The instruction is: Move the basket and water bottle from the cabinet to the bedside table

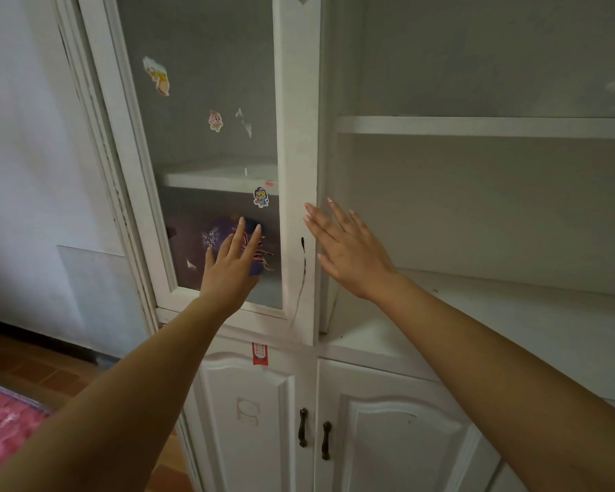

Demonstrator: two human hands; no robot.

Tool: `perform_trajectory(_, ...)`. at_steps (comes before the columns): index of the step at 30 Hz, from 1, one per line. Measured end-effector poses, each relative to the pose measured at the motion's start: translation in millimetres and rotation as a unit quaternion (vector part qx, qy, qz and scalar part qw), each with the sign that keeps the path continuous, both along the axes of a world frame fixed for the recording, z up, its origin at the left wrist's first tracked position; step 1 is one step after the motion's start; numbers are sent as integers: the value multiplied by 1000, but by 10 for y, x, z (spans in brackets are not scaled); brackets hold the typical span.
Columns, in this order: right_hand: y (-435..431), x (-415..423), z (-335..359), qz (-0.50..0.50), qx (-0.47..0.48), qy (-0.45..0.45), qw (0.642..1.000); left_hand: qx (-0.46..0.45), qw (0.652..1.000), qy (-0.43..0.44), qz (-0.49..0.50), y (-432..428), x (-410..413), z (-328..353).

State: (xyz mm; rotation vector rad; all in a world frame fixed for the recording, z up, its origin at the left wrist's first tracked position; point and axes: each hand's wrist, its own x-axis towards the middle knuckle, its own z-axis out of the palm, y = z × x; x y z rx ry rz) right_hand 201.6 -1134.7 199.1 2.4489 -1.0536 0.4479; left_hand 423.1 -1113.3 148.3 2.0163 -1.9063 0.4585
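White cabinet [295, 101]. Left: glazed door [206, 65] bearing cartoon stickers [156, 76]. Behind its frosted pane, on the lower shelf, sits a purple patterned object [192, 239]—whether it is the basket cannot be told. The left hand [229, 268], fingers straight and slightly spread, lies over this pane. The right hand [348, 253], fingers spread, holds nothing—its fingertips at the door's free edge. Right: open shelves [476, 125].

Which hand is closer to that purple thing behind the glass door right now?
Left. The left hand is spread right in front of the purple thing, outside the glass. The right hand is off to its right, fingertips at the door's white frame.
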Motion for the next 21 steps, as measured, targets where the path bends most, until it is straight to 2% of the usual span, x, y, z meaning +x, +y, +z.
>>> perform_trajectory(21,-254,-25,9,-3,14,5,1000,6,999,2,44,-200,-91,-11)
